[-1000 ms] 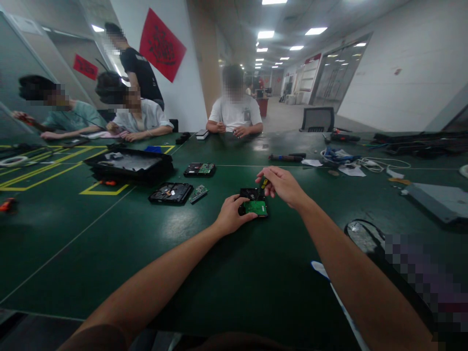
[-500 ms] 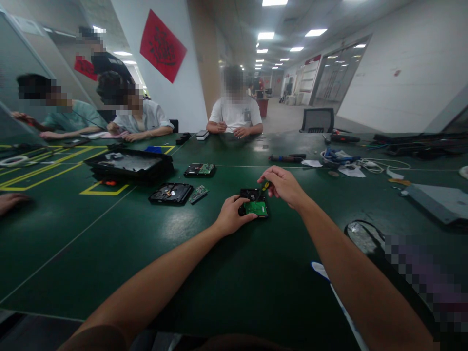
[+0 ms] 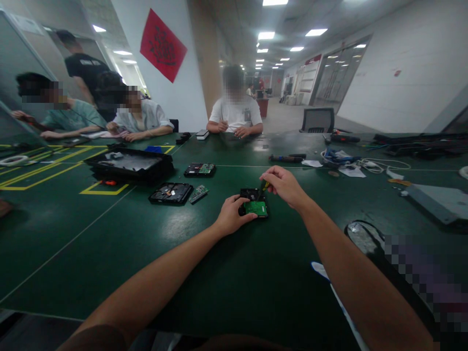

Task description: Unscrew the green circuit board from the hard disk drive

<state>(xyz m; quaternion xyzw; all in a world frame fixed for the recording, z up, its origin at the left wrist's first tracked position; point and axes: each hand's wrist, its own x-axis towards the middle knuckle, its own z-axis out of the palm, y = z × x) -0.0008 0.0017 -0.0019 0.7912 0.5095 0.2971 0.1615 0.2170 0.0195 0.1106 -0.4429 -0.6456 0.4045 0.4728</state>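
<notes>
A hard drive (image 3: 250, 192) lies on the green table with its green circuit board (image 3: 256, 208) facing up. My left hand (image 3: 232, 213) grips it from the left side, thumb along the near edge and fingers on the far left. In my right hand (image 3: 282, 186) is a small screwdriver (image 3: 266, 185) with a yellow and black handle, closed in the fingertips. The screwdriver slants down to the drive, its tip by the upper edge of the board. Whether the tip sits in a screw is too small to make out.
Left of the drive lie a loose circuit board (image 3: 199, 194), an opened black drive (image 3: 171, 193) and another hard drive (image 3: 199, 169). Beyond them stands a black tray (image 3: 129, 165). Cables (image 3: 340, 157) and a grey metal case (image 3: 438, 202) lie on the right. Several people sit across the table.
My right fingers have shifted slightly round the screwdriver's handle, while the left hand and drive stay put. In the background, a standing person has moved left.
</notes>
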